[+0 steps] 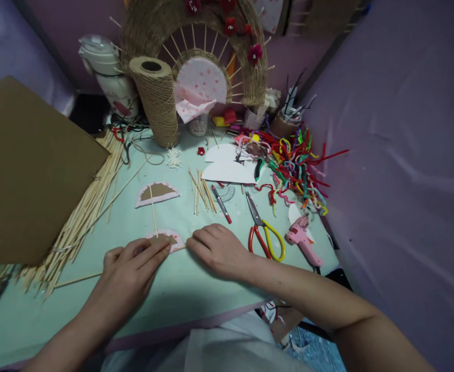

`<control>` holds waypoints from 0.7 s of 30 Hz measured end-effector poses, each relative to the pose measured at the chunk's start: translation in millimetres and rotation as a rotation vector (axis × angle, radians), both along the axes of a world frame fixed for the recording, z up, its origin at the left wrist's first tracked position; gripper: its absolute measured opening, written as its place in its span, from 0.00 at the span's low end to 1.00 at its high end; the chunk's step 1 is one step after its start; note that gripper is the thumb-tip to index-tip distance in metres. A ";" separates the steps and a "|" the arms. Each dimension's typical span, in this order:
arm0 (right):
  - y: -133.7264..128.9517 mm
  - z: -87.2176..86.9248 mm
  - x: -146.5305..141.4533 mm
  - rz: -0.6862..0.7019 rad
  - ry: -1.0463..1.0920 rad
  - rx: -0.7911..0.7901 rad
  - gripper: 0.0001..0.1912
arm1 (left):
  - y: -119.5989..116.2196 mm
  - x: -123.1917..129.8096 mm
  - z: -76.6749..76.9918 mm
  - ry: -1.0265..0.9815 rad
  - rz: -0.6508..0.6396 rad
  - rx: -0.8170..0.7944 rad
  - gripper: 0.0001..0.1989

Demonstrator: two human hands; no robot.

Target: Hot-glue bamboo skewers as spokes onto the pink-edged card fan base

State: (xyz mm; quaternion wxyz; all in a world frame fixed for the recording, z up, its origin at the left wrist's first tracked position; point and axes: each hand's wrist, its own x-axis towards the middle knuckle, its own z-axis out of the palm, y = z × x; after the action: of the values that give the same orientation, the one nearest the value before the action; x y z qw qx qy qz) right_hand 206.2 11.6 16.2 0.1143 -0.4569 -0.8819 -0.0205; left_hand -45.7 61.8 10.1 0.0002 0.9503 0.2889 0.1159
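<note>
The person's left hand (pixel 136 263) is reaching over the near half-circle piece (pixel 178 243), which is lying on the pale green table (pixel 196 299) a little left of the middle, at the near side. Its fingers are lying close together and resting on the brown face of this piece; whether the thumb is pinching from below, one cannot tell. The right hand (pixel 221 253) is resting on the table with its fingers bent, and its fingertips are meeting the right corner of the same piece; whether they are pinching it, one cannot tell either. A thin stick (pixel 154 212) is running from the near piece to the far half-circle piece (pixel 161 193), and it is lying across that one's brown face. To the right of the far piece, short sticks (pixel 198 194) and a pen (pixel 221 204) are lying near each other. Scissors (pixel 254 207) with red and yellow handles are lying to the right of the right hand, and a pink glue gun (pixel 303 242) is lying farther right. At the far left, a roll of twine (pixel 156 101) is standing, leaning slightly.
</note>
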 end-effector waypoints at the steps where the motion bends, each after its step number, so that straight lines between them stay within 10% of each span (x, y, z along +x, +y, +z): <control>1: -0.2 -0.5 -0.4 -0.006 0.003 -0.005 0.12 | 0.1 -0.1 0.1 0.003 -0.001 -0.002 0.20; 21: 2.1 -1.8 -2.2 0.013 0.060 -0.071 0.14 | -4.8 3.7 8.6 0.045 0.027 -0.094 0.17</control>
State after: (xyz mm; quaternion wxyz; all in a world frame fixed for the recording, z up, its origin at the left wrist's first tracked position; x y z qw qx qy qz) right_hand 204.0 13.8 14.3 0.1246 -0.4553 -0.8812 0.0254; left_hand -42.1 57.0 18.7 0.0369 0.9476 0.3070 0.0810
